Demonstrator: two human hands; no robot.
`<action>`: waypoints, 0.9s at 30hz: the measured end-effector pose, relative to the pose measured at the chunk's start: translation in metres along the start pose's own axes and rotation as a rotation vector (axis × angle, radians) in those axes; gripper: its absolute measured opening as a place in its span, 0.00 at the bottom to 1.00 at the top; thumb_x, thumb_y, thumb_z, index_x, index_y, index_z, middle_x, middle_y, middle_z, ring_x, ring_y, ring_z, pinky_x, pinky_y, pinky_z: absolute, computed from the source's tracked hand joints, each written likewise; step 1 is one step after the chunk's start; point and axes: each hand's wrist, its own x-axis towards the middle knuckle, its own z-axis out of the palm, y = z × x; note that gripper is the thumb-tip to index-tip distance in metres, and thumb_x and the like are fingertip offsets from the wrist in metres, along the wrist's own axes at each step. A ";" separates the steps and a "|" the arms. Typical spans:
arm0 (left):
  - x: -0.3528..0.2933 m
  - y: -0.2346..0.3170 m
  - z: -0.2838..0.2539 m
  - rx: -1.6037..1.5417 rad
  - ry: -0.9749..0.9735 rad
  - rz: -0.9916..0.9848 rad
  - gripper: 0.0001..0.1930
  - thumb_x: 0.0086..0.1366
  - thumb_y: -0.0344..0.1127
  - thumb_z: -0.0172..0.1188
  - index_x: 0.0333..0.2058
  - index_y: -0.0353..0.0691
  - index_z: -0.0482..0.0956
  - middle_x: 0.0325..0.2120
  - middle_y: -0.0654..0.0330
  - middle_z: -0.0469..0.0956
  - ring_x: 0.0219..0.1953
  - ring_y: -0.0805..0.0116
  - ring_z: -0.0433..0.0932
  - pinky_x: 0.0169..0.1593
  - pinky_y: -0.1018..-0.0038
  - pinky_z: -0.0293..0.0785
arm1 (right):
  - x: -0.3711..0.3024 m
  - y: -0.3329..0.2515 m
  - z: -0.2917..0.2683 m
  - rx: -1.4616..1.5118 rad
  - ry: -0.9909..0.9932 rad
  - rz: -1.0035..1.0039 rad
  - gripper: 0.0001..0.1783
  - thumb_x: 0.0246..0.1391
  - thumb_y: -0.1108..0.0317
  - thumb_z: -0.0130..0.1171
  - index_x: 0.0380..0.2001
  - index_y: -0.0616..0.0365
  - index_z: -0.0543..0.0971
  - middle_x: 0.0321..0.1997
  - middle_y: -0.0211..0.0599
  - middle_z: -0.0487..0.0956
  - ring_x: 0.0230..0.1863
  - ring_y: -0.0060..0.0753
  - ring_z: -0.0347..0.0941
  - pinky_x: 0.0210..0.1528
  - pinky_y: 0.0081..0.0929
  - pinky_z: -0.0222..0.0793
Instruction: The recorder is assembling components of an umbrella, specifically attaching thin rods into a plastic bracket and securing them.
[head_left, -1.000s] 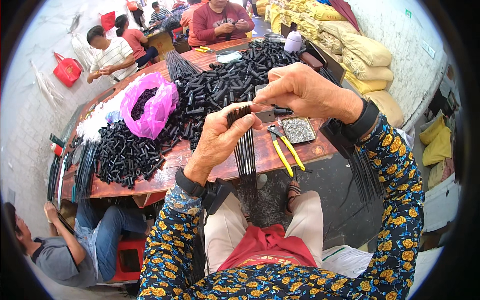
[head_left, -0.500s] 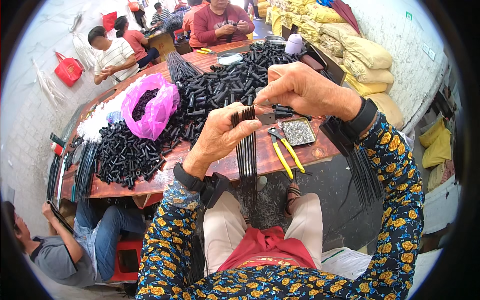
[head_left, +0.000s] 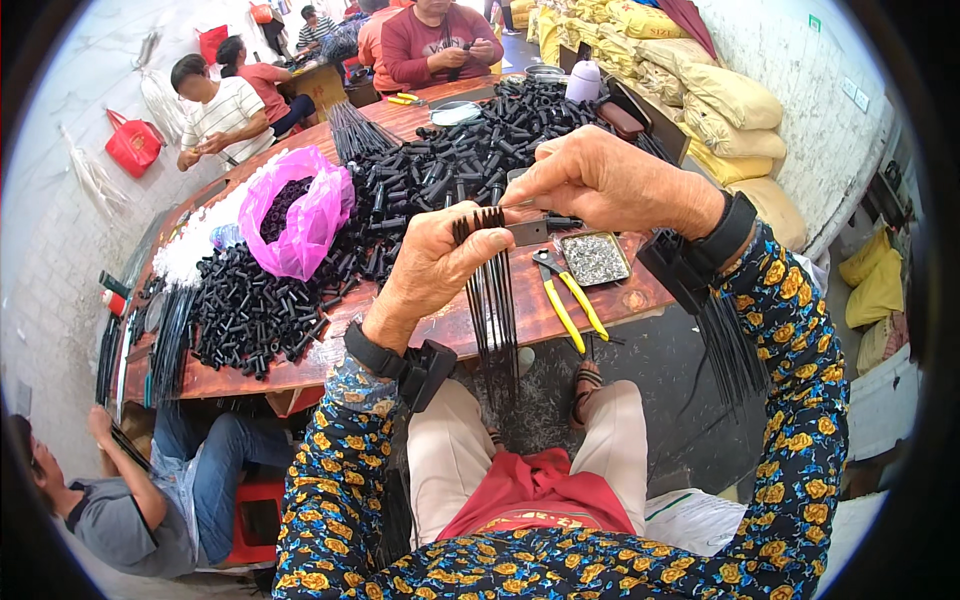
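Observation:
My left hand [head_left: 430, 262] pinches several thin black rods [head_left: 492, 310] between thumb and fingers. They hang side by side past the table's front edge, their upper ends rising just over my thumb. My right hand [head_left: 625, 182], closed in a pinch, is held close to the right of those upper ends. What lies between its fingertips is too small to make out. Below it on the table are pliers [head_left: 556, 303] with yellow handles and a small tray [head_left: 628, 268] of tiny metal bits. A dark flat block [head_left: 528, 233] shows behind my left fingertips.
Black tubular pieces [head_left: 440, 175] are heaped across the wooden table [head_left: 445, 330]. A pink plastic bag [head_left: 305, 245] stands among smaller black tubes [head_left: 255, 315]. A bundle of black rods [head_left: 725, 345] hangs at the right. Co-workers sit around; yellow sacks [head_left: 735, 100] line the wall.
The view has shifted slightly. My right fingertips have drawn a little away from the rod ends. The left hand keeps its grip on the rods.

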 end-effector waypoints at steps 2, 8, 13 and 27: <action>-0.002 0.001 0.000 -0.024 0.005 -0.006 0.12 0.68 0.34 0.56 0.44 0.32 0.80 0.30 0.63 0.82 0.34 0.79 0.78 0.41 0.79 0.74 | 0.000 -0.001 0.000 -0.022 0.008 -0.021 0.19 0.38 0.81 0.55 0.37 0.57 0.83 0.28 0.50 0.80 0.28 0.47 0.77 0.33 0.34 0.71; -0.001 0.000 0.000 -0.015 0.007 0.027 0.12 0.68 0.34 0.57 0.44 0.32 0.80 0.30 0.63 0.82 0.33 0.79 0.77 0.40 0.79 0.74 | 0.003 -0.012 -0.005 -0.198 -0.018 -0.015 0.19 0.37 0.78 0.55 0.36 0.54 0.84 0.28 0.49 0.80 0.32 0.52 0.76 0.36 0.38 0.71; 0.000 0.004 0.000 0.015 -0.011 0.013 0.12 0.67 0.34 0.57 0.44 0.32 0.80 0.29 0.62 0.82 0.33 0.78 0.78 0.40 0.79 0.74 | 0.005 0.005 0.000 0.071 0.002 -0.039 0.17 0.41 0.80 0.56 0.37 0.57 0.84 0.26 0.48 0.80 0.26 0.37 0.76 0.32 0.31 0.70; 0.004 0.000 0.010 -0.100 0.010 -0.064 0.12 0.66 0.34 0.59 0.41 0.30 0.81 0.29 0.61 0.83 0.34 0.76 0.79 0.41 0.78 0.76 | 0.005 -0.005 0.017 0.152 0.131 0.097 0.17 0.45 0.81 0.55 0.42 0.65 0.79 0.22 0.37 0.78 0.22 0.24 0.72 0.26 0.23 0.66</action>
